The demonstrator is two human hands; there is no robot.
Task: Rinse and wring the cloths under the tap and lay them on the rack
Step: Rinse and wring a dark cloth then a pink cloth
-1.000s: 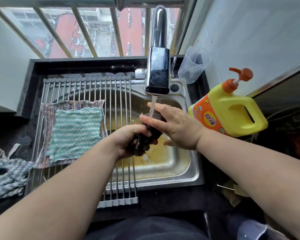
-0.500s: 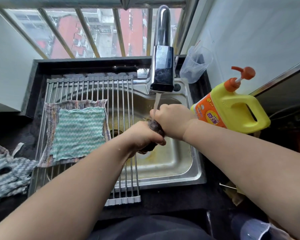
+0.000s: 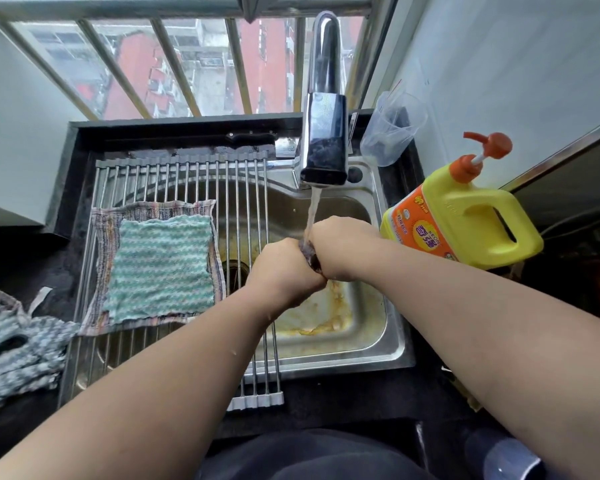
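The left hand [image 3: 284, 271] and right hand [image 3: 343, 247] are gripping a dark cloth [image 3: 310, 253] between tight fists, apparently wringing it under the running tap [image 3: 324, 133]. A green cloth [image 3: 160, 265] and a striped cloth [image 3: 101, 237] are already lying on the rack [image 3: 187, 174]. A heap of cloths [image 3: 18, 341] is waiting on the bench [image 3: 11, 258], seemingly unrinsed.

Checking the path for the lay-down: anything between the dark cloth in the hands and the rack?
Nothing visible. The left hand and right hand grip the dark cloth at the rack's right edge. A green cloth on a striped cloth covers the rack's left middle; the bars nearest the hands are bare.
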